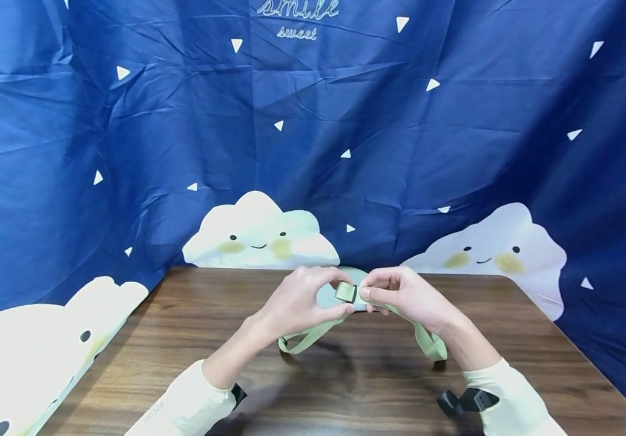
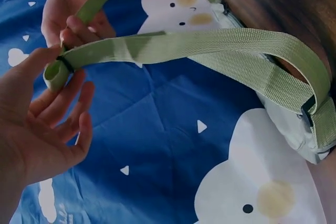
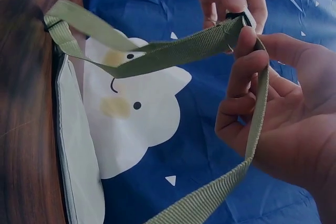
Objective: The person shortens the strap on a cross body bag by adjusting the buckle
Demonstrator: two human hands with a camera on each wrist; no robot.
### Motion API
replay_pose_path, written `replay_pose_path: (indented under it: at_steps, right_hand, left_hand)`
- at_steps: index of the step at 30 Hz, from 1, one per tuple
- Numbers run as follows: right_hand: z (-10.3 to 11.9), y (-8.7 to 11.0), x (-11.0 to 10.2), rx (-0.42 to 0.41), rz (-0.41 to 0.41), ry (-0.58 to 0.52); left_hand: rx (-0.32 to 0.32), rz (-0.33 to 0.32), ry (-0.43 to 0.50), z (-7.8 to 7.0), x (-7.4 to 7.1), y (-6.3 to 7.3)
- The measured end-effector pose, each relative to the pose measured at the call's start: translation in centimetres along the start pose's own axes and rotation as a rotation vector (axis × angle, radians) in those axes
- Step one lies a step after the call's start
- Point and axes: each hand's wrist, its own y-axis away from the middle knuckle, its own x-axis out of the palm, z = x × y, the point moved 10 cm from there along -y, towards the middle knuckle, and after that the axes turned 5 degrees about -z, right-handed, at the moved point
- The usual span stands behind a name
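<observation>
A light green webbing strap [image 1: 431, 345] runs from a pale grey-green pouch [image 1: 352, 274], which lies at the table's far edge, mostly behind the hands. My left hand [image 1: 303, 300] pinches a small loop of the strap beside a black slide buckle [image 1: 355, 294]; in the left wrist view its lower fingers are spread below the loop. On the buckle's other side, the webbing is pinched between thumb and index finger of my right hand [image 1: 410, 297]. The right wrist view shows a length of strap [image 3: 220, 184] hanging down past the right palm. Another black buckle [image 2: 308, 109] sits near the pouch.
Brown wood-grain table [image 1: 209, 315] extends beneath both forearms. A blue cloth [image 1: 313, 121] with white clouds and triangles hangs behind it and along the sides. Black devices [image 1: 468, 402] are strapped at the wrists.
</observation>
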Motion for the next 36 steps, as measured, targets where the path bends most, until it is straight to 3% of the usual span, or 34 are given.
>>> replay_pose_path:
  at_steps: [7, 12, 23, 31, 36]
  right_hand:
    - [0.0, 0.0, -0.1, 0.005, 0.014, -0.036]
    - [-0.2, 0.1, -1.0, 0.021, 0.016, -0.027]
    - [0.8, -0.4, 0.0, -0.066, 0.052, -0.037]
    - [0.1, -0.1, -1.0, -0.004, 0.007, -0.035]
    - [0.3, -0.1, -0.5, -0.037, 0.03, -0.039]
  left_hand:
    - [0.087, -0.06, 0.004, -0.7, -0.7, -0.2]
    - [0.107, -0.116, -0.02, -0.8, -1.5, -0.3]
    - [0.087, -0.113, 0.006, -0.6, -1.3, -0.1]
    - [0.065, -0.138, -0.024, -0.5, -1.9, -0.3]
    - [0.055, -0.105, 0.021, -0.5, -1.5, -0.2]
